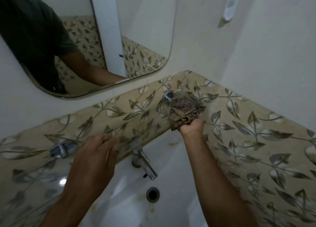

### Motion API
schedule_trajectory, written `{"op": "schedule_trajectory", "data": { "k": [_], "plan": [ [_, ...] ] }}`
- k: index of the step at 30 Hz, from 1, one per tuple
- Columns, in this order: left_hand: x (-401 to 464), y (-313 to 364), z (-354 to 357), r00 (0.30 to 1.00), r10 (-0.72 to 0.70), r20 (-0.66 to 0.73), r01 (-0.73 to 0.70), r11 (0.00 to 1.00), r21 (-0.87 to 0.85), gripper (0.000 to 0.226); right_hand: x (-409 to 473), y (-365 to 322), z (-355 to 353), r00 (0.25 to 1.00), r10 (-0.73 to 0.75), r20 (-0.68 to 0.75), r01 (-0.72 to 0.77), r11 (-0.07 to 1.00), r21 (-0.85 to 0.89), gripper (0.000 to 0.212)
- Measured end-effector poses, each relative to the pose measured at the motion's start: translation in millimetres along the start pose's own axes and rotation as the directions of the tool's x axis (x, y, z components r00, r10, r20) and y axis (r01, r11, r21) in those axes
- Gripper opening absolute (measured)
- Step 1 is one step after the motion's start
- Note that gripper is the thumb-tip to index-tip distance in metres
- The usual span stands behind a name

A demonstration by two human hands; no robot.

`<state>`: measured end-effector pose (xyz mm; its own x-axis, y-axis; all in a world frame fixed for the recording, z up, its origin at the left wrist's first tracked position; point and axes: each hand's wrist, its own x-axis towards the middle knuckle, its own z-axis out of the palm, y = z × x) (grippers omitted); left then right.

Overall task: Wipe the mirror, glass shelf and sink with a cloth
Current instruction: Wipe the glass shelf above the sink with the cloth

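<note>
Head view, looking down over a white sink (172, 160) set under a wall of leaf-patterned tiles (248, 134). Glass shelf (136, 124) running across the tiles above the basin, carried on a chrome bracket (59, 149) at the left and a second chrome mount (168, 95) toward the right end. Right hand (192, 126) closed around a bunched brown striped cloth (183, 111), cloth pressed onto the right end of the shelf, just beside the right mount. Left hand (95, 156) resting at the shelf's front edge left of centre, fingers loosely bent and together, nothing visibly gripped; fingertips blurred, so exact contact hard to tell. Chrome tap (145, 165) below the shelf, between the two forearms, spout angled over the basin. Dark drain hole (152, 194) lower in the bowl, yellowish marks near it. Rounded mirror (82, 43) on the wall upper left, reflecting a dark sleeve and forearm. White wall holder (230, 6) upper right, well apart from the shelf.
</note>
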<state>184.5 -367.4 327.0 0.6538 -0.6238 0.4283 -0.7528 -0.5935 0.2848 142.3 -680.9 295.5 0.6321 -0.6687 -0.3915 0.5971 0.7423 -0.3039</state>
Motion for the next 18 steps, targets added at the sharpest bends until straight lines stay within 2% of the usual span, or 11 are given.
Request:
{"op": "schedule_trajectory", "data": {
  "k": [2,5,7,10,12,16,18],
  "plan": [
    [-8,-15,-6,0.995,-0.063,-0.074,0.062,0.998,-0.018,0.035,-25,23,-4,0.999,0.037,0.037,-0.035,0.999,-0.034,0.045],
    [-19,-34,-16,0.977,-0.156,-0.148,0.153,0.988,-0.030,0.029,-74,66,-8,0.979,0.198,0.049,-0.191,0.973,-0.131,0.049],
    [-26,-44,-20,0.969,-0.187,-0.160,0.186,0.982,-0.026,0.028,-107,95,-6,0.946,0.315,0.077,-0.300,0.941,-0.157,0.054],
    [-38,-56,-26,0.965,-0.216,-0.149,0.215,0.976,-0.026,0.032,-140,138,-10,0.877,0.463,0.130,-0.442,0.882,-0.162,0.047],
    [-46,-60,-31,0.958,-0.244,-0.150,0.243,0.970,-0.029,0.034,-157,159,-16,0.825,0.546,0.143,-0.525,0.836,-0.162,0.050],
    [-62,-66,-42,0.946,-0.279,-0.167,0.277,0.960,-0.034,0.035,-189,179,-33,0.745,0.657,0.114,-0.615,0.743,-0.263,0.048],
    [-68,-72,-45,0.947,-0.278,-0.162,0.279,0.960,-0.017,0.034,-203,180,-40,0.730,0.680,0.063,-0.622,0.700,-0.350,0.047]
  ]
}}
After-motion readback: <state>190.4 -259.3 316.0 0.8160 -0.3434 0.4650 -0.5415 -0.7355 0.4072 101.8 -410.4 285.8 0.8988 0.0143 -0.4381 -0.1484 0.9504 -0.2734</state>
